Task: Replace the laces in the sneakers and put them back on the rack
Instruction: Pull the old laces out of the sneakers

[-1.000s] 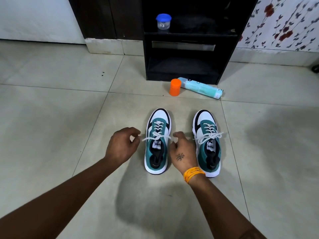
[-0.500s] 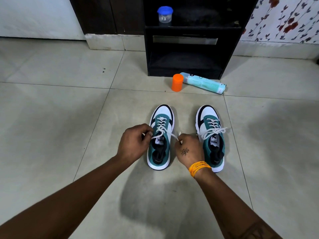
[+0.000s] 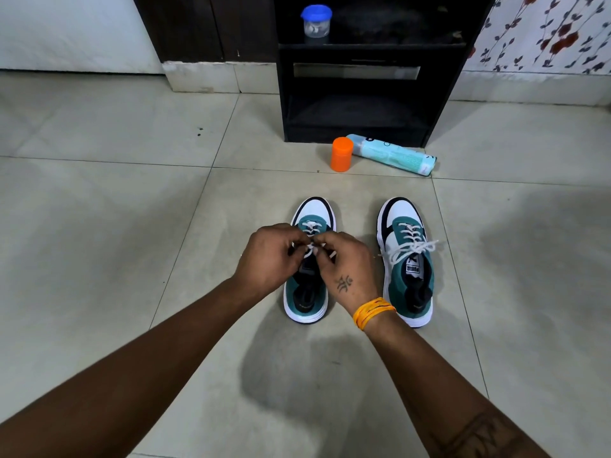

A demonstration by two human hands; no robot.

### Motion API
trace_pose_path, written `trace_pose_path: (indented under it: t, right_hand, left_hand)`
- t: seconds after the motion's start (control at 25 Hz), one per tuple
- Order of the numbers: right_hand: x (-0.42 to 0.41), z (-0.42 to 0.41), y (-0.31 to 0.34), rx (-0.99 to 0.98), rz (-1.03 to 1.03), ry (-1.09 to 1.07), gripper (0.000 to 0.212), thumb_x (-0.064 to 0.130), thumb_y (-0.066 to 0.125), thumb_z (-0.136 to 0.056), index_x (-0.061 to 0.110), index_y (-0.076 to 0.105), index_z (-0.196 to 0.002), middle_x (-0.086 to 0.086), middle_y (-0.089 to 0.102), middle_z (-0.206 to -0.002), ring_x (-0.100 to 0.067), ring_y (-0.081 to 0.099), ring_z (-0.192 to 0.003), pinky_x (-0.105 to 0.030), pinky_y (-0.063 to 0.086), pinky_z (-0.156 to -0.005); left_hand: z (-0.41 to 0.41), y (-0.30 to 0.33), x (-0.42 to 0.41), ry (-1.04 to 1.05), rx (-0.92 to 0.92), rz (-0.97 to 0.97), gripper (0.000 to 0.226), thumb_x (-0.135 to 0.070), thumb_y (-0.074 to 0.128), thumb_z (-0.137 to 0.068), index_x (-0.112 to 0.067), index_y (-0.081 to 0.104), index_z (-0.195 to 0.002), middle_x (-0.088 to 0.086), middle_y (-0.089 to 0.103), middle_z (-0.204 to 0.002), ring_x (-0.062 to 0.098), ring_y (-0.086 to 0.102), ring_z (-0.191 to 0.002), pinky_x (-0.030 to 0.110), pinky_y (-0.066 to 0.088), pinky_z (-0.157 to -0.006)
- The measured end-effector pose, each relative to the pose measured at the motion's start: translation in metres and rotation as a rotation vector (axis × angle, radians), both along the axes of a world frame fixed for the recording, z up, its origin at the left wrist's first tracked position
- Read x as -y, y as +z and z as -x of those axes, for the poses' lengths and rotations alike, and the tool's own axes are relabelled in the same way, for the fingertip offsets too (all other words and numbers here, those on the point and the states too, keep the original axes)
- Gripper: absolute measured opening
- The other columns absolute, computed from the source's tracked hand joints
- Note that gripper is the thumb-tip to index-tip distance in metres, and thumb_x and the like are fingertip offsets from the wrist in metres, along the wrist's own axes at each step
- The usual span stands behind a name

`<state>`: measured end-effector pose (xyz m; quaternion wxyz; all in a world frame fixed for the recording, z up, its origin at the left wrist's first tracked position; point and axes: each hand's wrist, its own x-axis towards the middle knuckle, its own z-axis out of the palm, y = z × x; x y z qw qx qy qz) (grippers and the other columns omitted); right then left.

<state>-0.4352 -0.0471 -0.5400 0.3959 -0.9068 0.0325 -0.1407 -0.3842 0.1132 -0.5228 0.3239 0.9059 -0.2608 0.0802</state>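
Observation:
Two teal, white and black sneakers stand side by side on the tiled floor, toes pointing away from me. Over the left sneaker (image 3: 305,302) my left hand (image 3: 269,256) and my right hand (image 3: 344,262) meet, each pinching an end of its white lace (image 3: 310,247) above the tongue. The right sneaker (image 3: 408,259) stands untouched with its white lace (image 3: 411,249) tied in a bow. The black shoe rack (image 3: 360,94) stands against the wall beyond the sneakers, its lower shelf dark.
An orange cylinder (image 3: 342,154) stands upright and a light-blue tube (image 3: 395,154) lies on the floor just in front of the rack. A small jar with a blue lid (image 3: 316,21) sits on the rack's upper shelf. Floral wallpaper covers the wall at right.
My two hands have come together from either side of the left sneaker to meet over its tongue, drawing the lace ends inward. The view has shifted slightly closer.

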Motion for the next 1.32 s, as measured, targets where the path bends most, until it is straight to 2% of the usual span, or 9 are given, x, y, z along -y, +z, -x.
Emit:
trace_pose_path:
  t: [0.16,0.36,0.48,0.64,0.8,0.96,1.08,1.24,1.32]
  right_hand:
    - [-0.003,-0.008,0.002,0.051,0.095,0.038,0.012,0.018,0.055,-0.086,0.017,0.067,-0.090,-0.005,0.067,-0.089,-0.029,0.064,-0.083,-0.044,0.054,-0.070]
    - [-0.004,-0.001,-0.012,-0.127,-0.336,-0.225,0.010,0.013,0.058,-0.093,0.017,0.065,-0.087,0.003,0.068,-0.081,-0.018,0.063,-0.076,-0.042,0.055,-0.077]
    - [-0.001,0.002,-0.003,-0.096,-0.182,-0.072,0.011,0.022,0.063,-0.093,0.025,0.065,-0.103,0.006,0.071,-0.084,-0.009,0.063,-0.072,-0.027,0.051,-0.071]
    - [-0.002,-0.003,-0.001,-0.002,-0.022,-0.041,0.012,0.030,0.059,-0.096,0.020,0.066,-0.096,0.000,0.072,-0.086,-0.022,0.066,-0.079,-0.037,0.052,-0.069]
    - [0.003,0.000,-0.002,-0.202,-0.292,-0.364,0.015,0.020,0.059,-0.097,0.011,0.067,-0.090,-0.004,0.067,-0.076,-0.030,0.063,-0.079,-0.034,0.038,-0.064]
    - [0.004,0.005,0.014,-0.087,0.211,-0.105,0.022,0.023,0.058,-0.091,0.021,0.063,-0.112,-0.011,0.072,-0.081,-0.037,0.066,-0.078,-0.039,0.050,-0.063]
    - [0.004,0.004,0.021,0.025,0.408,0.057,0.015,0.029,0.053,-0.098,0.016,0.061,-0.100,-0.014,0.071,-0.086,-0.041,0.066,-0.078,-0.040,0.045,-0.060]
    - [0.020,0.000,-0.002,-0.148,-0.078,-0.243,0.048,0.048,0.042,-0.098,0.009,0.063,-0.078,-0.013,0.069,-0.071,-0.037,0.064,-0.068,-0.038,0.051,-0.063]
    - [0.028,0.001,-0.004,-0.274,-0.171,-0.305,0.044,0.047,0.048,-0.093,0.010,0.068,-0.081,-0.014,0.071,-0.075,-0.039,0.067,-0.075,-0.045,0.056,-0.072]
  left_hand:
    - [0.001,0.001,0.004,0.005,0.044,-0.057,0.007,-0.010,0.071,-0.082,-0.015,0.075,-0.085,-0.001,0.072,-0.081,0.020,0.067,-0.073,0.035,0.053,-0.066]
    - [0.011,-0.012,0.008,0.414,-0.405,0.332,0.010,-0.012,0.072,-0.084,-0.021,0.074,-0.079,-0.010,0.072,-0.070,0.001,0.063,-0.062,0.026,0.051,-0.068]
    - [0.012,-0.005,0.006,0.275,-0.328,0.215,0.014,-0.022,0.074,-0.085,-0.027,0.074,-0.099,-0.012,0.071,-0.080,0.002,0.065,-0.065,0.025,0.051,-0.068]
    - [0.008,0.001,0.006,0.176,-0.112,0.047,0.007,-0.028,0.069,-0.083,-0.028,0.073,-0.089,-0.013,0.069,-0.078,0.012,0.065,-0.067,0.034,0.056,-0.067]
    - [0.007,-0.003,0.006,0.462,-0.505,0.404,0.010,-0.020,0.074,-0.083,-0.021,0.071,-0.074,-0.006,0.070,-0.066,0.021,0.070,-0.064,0.045,0.061,-0.069]
    - [0.013,0.001,-0.001,0.107,0.078,-0.214,0.016,-0.027,0.067,-0.088,-0.027,0.068,-0.104,-0.005,0.069,-0.094,0.024,0.067,-0.073,0.034,0.054,-0.060]
    - [0.009,0.009,0.002,0.010,0.197,-0.241,0.014,-0.029,0.062,-0.091,-0.024,0.070,-0.103,-0.002,0.068,-0.090,0.028,0.068,-0.074,0.032,0.049,-0.057]
    - [0.004,0.003,-0.009,0.387,-0.125,0.024,0.012,-0.030,0.064,-0.089,-0.021,0.069,-0.083,-0.004,0.070,-0.074,0.024,0.066,-0.070,0.033,0.051,-0.061]
    - [0.002,0.001,-0.017,0.464,-0.256,-0.083,0.011,-0.028,0.063,-0.086,-0.020,0.071,-0.086,-0.001,0.072,-0.077,0.030,0.069,-0.076,0.034,0.054,-0.065]
